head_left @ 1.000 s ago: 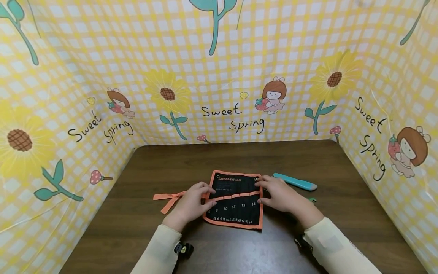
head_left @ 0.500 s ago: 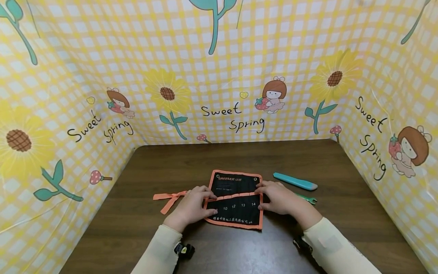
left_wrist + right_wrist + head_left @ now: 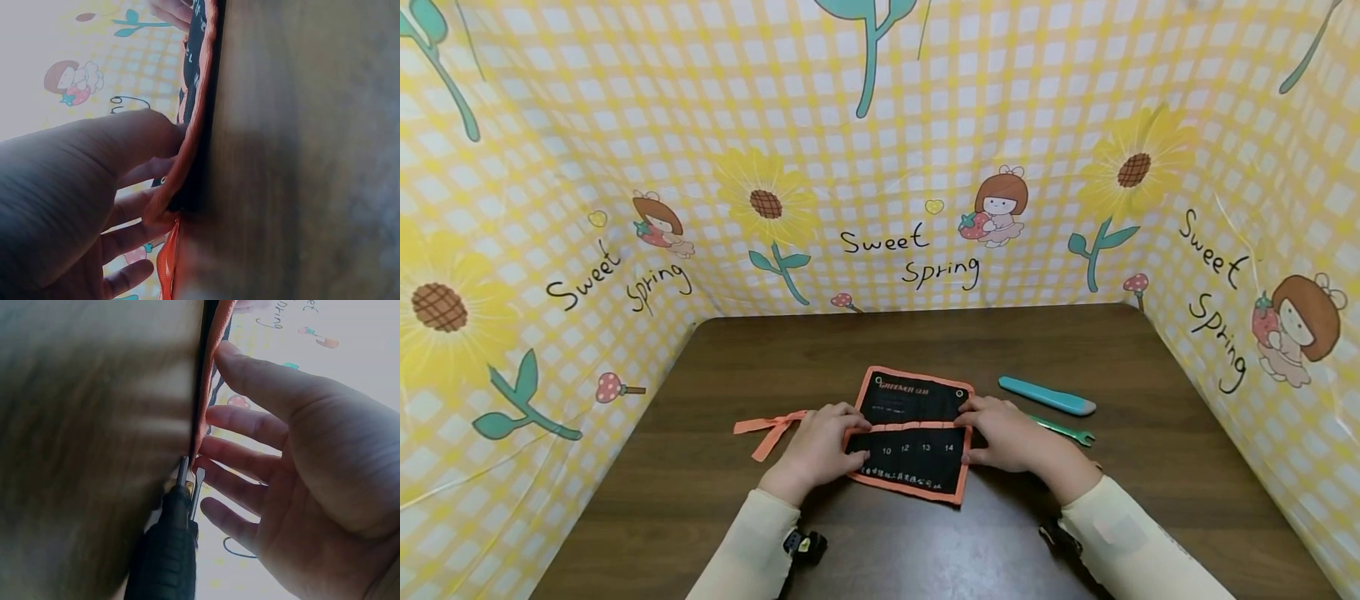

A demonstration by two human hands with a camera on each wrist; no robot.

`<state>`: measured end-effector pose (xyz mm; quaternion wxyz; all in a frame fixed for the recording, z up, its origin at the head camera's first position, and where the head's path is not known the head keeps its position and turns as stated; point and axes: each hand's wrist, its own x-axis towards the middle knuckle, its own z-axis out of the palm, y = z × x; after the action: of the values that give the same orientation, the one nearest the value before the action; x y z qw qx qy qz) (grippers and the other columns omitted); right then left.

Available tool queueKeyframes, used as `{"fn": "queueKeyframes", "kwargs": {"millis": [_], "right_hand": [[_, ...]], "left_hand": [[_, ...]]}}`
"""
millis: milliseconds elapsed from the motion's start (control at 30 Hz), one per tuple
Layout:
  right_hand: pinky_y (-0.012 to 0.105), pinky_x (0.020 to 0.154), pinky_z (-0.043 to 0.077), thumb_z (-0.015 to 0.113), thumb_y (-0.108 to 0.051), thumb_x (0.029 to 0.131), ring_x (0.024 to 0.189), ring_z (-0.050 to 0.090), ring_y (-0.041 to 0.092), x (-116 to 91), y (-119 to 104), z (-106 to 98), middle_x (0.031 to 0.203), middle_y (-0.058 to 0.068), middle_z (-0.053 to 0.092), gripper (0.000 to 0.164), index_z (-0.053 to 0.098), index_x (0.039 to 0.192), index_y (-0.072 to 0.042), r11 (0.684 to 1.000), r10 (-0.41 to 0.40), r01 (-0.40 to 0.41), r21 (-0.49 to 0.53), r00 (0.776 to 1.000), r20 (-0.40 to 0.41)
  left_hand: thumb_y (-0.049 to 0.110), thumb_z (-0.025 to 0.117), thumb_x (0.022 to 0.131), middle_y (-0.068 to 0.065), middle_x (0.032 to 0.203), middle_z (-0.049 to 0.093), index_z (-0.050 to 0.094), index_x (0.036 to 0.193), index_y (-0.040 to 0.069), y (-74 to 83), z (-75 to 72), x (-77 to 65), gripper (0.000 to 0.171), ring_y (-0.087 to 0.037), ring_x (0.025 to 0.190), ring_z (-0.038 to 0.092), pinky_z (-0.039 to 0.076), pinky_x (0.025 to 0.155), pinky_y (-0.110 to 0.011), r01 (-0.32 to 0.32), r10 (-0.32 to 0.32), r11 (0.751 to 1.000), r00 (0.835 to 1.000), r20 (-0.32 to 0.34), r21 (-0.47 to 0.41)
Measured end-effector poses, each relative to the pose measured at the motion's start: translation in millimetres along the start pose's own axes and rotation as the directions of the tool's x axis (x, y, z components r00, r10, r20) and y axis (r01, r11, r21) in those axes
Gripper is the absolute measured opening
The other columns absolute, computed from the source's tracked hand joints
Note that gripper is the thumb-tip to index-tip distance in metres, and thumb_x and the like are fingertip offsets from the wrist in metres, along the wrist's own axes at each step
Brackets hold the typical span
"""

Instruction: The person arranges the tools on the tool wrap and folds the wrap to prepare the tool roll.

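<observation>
A black tool pouch (image 3: 910,458) with orange trim lies flat on the table, its row of slots numbered in white. At its left side is my left hand (image 3: 820,450), thumb over the lower panel and fingers along the trim. My right hand (image 3: 1007,437) touches the opposite side, with thumb and fingertips against the orange edge. In both wrist views the fingers look relaxed and spread, thumb (image 3: 144,134) at the trim on the left, thumb (image 3: 256,375) on the right. Orange tie straps (image 3: 771,429) stretch out behind the left hand.
A teal tool with a grey end (image 3: 1047,396) lies right of the pouch. Below it, a green open-end wrench (image 3: 1067,431) is partly covered by my right hand. In the right wrist view, a black-handled screwdriver (image 3: 165,550) lies close by. A yellow checked cloth (image 3: 880,183) surrounds the table.
My right hand has slid down from the pouch's upper corner, uncovering the green wrench. The pouch has turned slightly, its near edge shifting left. Both hands moved a little with it.
</observation>
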<state>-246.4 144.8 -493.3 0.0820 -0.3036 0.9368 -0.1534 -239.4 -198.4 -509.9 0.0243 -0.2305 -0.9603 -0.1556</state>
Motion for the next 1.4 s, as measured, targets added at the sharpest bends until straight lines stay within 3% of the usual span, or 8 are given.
{"fn": "queueKeyframes", "kwargs": {"millis": [300, 500, 667, 767, 900, 1100, 1400], "right_hand": [[0.057, 0.105, 0.041, 0.082, -0.04, 0.092, 0.125, 0.055, 0.032, 1, -4, 3, 0.133, 0.007, 0.06, 0.047, 0.073, 0.131, -0.014, 0.998, -0.065, 0.065, -0.003, 0.998, -0.018], [0.055, 0.106, 0.041, 0.081, -0.042, 0.093, 0.123, 0.055, 0.03, 1, -6, 3, 0.132, 0.005, 0.06, 0.045, 0.073, 0.13, -0.016, 0.998, -0.055, 0.055, -0.004, 0.998, -0.019], [0.058, 0.108, 0.039, 0.08, -0.038, 0.094, 0.13, 0.051, 0.032, 1, -5, 1, 0.14, 0.008, 0.058, 0.046, 0.071, 0.133, -0.016, 1.0, -0.021, 0.022, 0.02, 0.998, -0.063], [0.061, 0.114, 0.032, 0.078, -0.041, 0.096, 0.141, 0.044, 0.036, 2, -3, 0, 0.153, 0.013, 0.051, 0.054, 0.066, 0.141, -0.014, 1.0, 0.016, -0.014, 0.016, 0.997, -0.08], [0.063, 0.12, 0.02, 0.075, -0.046, 0.097, 0.151, 0.034, 0.037, 2, -2, 0, 0.162, 0.016, 0.042, 0.064, 0.06, 0.148, -0.012, 0.999, 0.034, -0.035, -0.021, 0.998, -0.057], [0.063, 0.122, 0.013, 0.075, -0.049, 0.096, 0.152, 0.035, 0.035, 3, -5, 1, 0.157, 0.012, 0.05, 0.063, 0.063, 0.145, -0.011, 0.998, 0.007, -0.008, -0.06, 1.0, -0.016], [0.061, 0.123, 0.012, 0.078, -0.052, 0.093, 0.153, 0.031, 0.036, 0, -8, 5, 0.155, 0.013, 0.051, 0.063, 0.067, 0.141, -0.013, 0.998, -0.01, 0.011, -0.069, 1.0, 0.015]], "left_hand": [[0.03, 0.083, 0.088, 0.001, 0.129, 0.065, 0.078, 0.12, 0.023, -6.5, 0.7, 6.0, 0.033, -0.027, 0.122, 0.06, 0.033, 0.113, -0.058, 0.033, -0.033, 0.999, 0.999, -0.036, 0.018], [0.027, 0.083, 0.089, -0.002, 0.132, 0.065, 0.077, 0.12, 0.02, -8.5, 0.1, 6.5, 0.033, -0.028, 0.126, 0.059, 0.03, 0.116, -0.057, 0.025, -0.024, 0.999, 0.999, -0.041, 0.025], [0.03, 0.084, 0.089, -0.001, 0.131, 0.064, 0.078, 0.12, 0.022, -5.7, -1.4, 3.2, 0.032, -0.029, 0.126, 0.057, 0.035, 0.112, -0.055, 0.022, -0.021, 1.0, 0.998, -0.066, 0.02], [0.031, 0.086, 0.088, -0.001, 0.124, 0.064, 0.079, 0.116, 0.023, -1.7, -3.5, -1.1, 0.031, -0.027, 0.12, 0.058, 0.041, 0.106, -0.054, 0.027, -0.026, 1.0, 0.995, -0.095, 0.004], [0.037, 0.088, 0.085, 0.001, 0.115, 0.064, 0.079, 0.114, 0.023, 3.0, -6.1, -8.4, 0.032, -0.025, 0.111, 0.06, 0.045, 0.097, -0.051, 0.039, -0.038, 0.999, 0.997, -0.069, 0.016], [0.051, 0.088, 0.081, 0.003, 0.116, 0.064, 0.079, 0.117, 0.028, 1.4, -5.9, -13.8, 0.044, -0.023, 0.112, 0.06, 0.041, 0.095, -0.049, 0.044, -0.044, 0.997, 0.999, -0.003, 0.067], [0.05, 0.088, 0.081, 0.003, 0.117, 0.063, 0.079, 0.119, 0.028, -3.1, -5.4, -14.5, 0.044, -0.023, 0.114, 0.059, 0.04, 0.092, -0.047, 0.053, -0.052, 0.997, 0.999, -0.016, 0.05]]}}
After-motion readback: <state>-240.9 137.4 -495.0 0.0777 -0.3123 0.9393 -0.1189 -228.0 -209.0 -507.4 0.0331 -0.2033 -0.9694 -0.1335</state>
